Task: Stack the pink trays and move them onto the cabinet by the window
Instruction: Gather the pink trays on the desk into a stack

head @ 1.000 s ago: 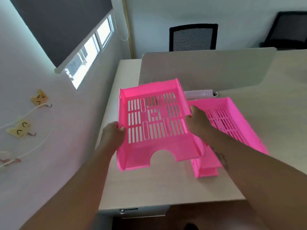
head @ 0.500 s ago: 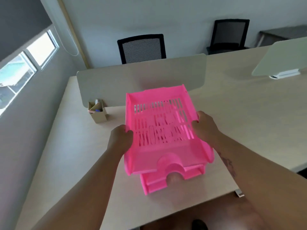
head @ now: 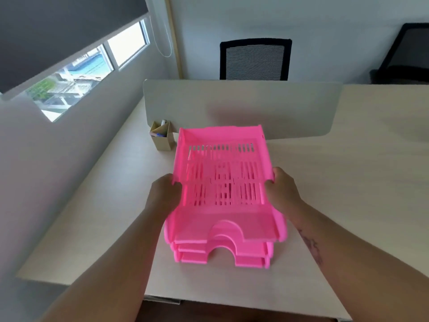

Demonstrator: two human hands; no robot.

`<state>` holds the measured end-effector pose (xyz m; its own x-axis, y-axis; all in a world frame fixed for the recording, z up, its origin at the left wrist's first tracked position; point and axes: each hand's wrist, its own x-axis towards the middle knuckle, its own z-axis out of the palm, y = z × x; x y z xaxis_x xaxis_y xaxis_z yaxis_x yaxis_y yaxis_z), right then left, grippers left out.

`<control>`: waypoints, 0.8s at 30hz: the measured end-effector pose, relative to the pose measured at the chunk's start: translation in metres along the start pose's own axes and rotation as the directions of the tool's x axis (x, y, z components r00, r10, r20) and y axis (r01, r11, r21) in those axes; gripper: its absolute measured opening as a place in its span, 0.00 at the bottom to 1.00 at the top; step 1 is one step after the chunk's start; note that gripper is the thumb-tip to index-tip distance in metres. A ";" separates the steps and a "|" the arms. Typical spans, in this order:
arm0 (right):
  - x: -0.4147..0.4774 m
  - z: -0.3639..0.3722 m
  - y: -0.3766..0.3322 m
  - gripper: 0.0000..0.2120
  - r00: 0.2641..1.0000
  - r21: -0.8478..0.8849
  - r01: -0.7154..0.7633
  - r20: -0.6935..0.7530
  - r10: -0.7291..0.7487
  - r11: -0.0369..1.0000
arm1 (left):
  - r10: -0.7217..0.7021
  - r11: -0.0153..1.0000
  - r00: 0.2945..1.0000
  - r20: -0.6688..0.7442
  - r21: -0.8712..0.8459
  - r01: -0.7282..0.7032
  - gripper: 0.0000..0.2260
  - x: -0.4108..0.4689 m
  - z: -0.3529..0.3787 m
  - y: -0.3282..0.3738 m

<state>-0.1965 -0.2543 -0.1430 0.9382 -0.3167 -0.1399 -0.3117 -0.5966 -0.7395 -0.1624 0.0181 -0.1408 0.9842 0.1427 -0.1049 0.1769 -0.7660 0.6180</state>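
A pink slotted tray (head: pixel 222 180) sits on top of a pile of pink trays (head: pixel 222 257) on the pale wooden desk (head: pixel 97 205). Three front lips with arched cut-outs show one above the other. My left hand (head: pixel 163 196) grips the top tray's left wall and my right hand (head: pixel 282 194) grips its right wall. The lower trays are mostly hidden under the top one. No cabinet is in view.
A small cardboard pen holder (head: pixel 162 137) stands just behind the trays on the left. A grey desk divider (head: pixel 241 108) runs across behind them. A window (head: pixel 76 75) is on the left wall. Two black chairs (head: pixel 255 59) stand beyond the desk.
A second ago I held the top tray up to the left of a tray on the desk. It has since come down over the pile, and the view has swung.
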 end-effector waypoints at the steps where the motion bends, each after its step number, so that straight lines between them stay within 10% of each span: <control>1: -0.001 0.004 0.001 0.13 1.000 -0.002 -0.009 0.000 0.009 1.000 | 0.001 1.000 1.000 -0.004 0.020 -0.001 0.13 0.001 0.001 -0.002; 24: 0.015 0.029 0.023 0.21 0.995 -0.167 -0.099 -0.001 0.100 0.981 | -0.022 0.994 0.993 0.114 0.105 0.010 0.13 0.039 0.035 -0.013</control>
<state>-0.1850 -0.2512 -0.1809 0.9020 -0.3756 -0.2128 -0.4238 -0.6769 -0.6018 -0.1257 0.0120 -0.1801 0.9745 0.0868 -0.2068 0.1864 -0.8261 0.5317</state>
